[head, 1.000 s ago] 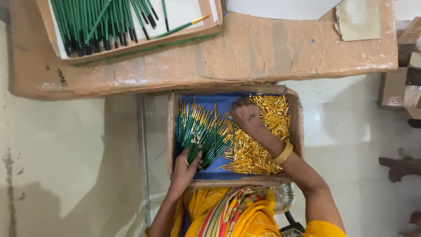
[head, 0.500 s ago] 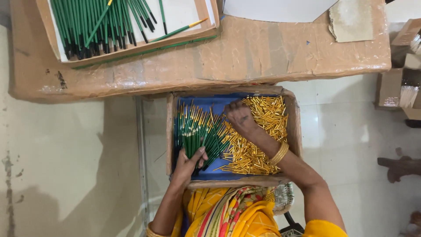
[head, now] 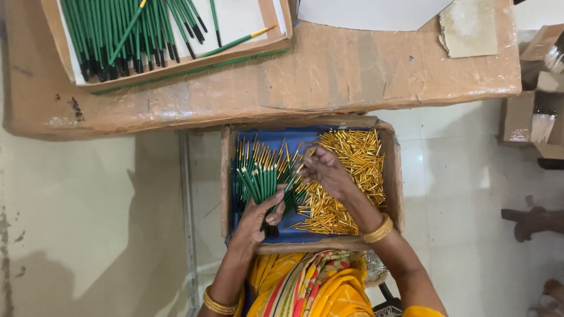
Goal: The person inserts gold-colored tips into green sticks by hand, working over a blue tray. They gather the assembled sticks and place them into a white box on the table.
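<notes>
Partly hidden, green sticks (head: 258,179) under hands, left hand (head: 261,214), right hand (head: 326,170).

The left hand (head: 261,214) is gripping a bunch of green sticks (head: 258,176) inside the cardboard box (head: 225,176). At its two o'clock, the right hand (head: 326,170) is pinching over the gold ferrules (head: 355,158).

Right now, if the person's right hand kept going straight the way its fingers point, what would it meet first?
Probably the green sticks: the right hand points leftward at them from over the gold tubes; height is unclear.
</notes>
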